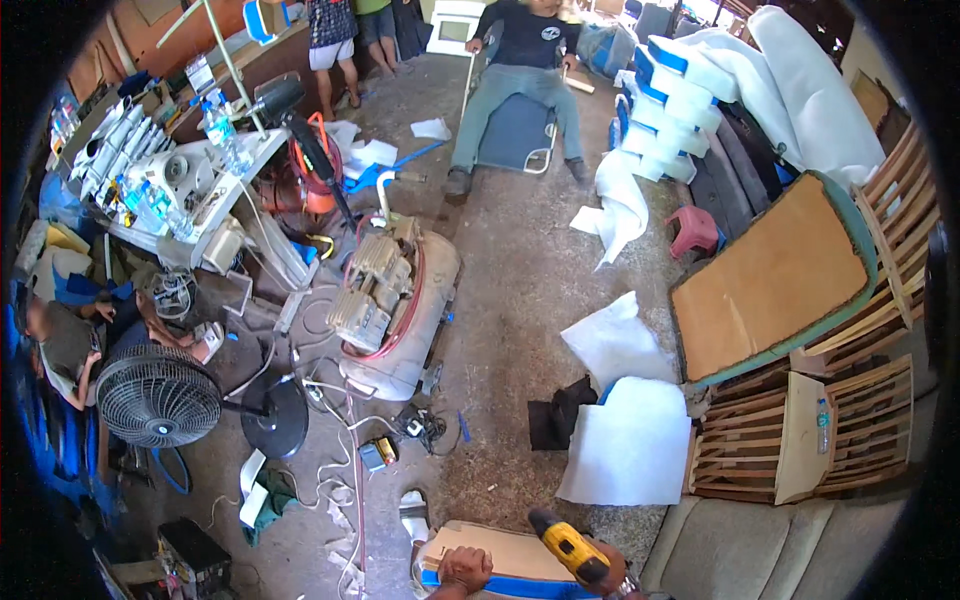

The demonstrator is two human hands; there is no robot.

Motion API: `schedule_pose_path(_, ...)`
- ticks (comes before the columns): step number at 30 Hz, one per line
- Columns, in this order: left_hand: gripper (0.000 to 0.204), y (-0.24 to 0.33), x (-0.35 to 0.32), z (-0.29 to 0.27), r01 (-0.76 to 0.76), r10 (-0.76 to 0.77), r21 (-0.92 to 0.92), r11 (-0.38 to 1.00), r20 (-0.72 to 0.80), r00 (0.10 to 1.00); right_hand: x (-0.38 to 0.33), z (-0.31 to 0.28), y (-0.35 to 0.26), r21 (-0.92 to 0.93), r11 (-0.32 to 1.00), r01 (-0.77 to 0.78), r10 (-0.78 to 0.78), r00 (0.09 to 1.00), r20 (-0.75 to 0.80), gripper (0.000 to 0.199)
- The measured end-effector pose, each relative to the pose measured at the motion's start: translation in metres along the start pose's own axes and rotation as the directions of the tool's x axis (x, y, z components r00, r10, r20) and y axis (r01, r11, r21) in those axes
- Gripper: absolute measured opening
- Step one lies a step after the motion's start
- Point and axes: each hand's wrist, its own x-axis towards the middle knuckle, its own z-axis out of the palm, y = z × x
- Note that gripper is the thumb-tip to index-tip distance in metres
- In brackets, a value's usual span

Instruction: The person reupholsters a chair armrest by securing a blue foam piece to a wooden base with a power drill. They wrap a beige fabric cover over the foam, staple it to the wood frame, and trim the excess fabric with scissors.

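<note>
You are gripping the yellow drill [575,556] in your right hand [612,577], and it may be slipping sideways across the tan board [515,545] if you are pressing at a slant. Your left hand [467,568] is curling its fingers over the same board; whether it is pinching anything, you cannot tell from here. If the drill is wandering left, those knuckles could be getting caught, since they are sitting on the same surface. The board could also be shifting if your left hand is pressing too lightly. A foot [413,515] in white is standing just beside the board's left end, so a sliding board could be bumping it.

The board is lying at the lower edge of the view, its blue edging [430,578] showing along the near side. It is lying directly under your left hand, and the drill is slanting over its right part; you cannot tell whether they are touching.
</note>
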Motion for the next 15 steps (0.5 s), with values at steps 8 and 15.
schedule_pose_path(8,0.021,0.006,-0.015,-0.02,-0.022,0.004,-0.135,0.991,-0.138,0.99,0.109,0.043,-0.122,-0.449,0.845,0.291,-0.022,0.857,0.516,0.035)
schedule_pose_path(15,0.016,-0.004,-0.017,-0.011,-0.024,-0.011,-0.261,0.965,-0.135,0.991,0.175,0.109,-0.126,-0.385,0.843,-0.377,0.533,0.686,0.495,0.059)
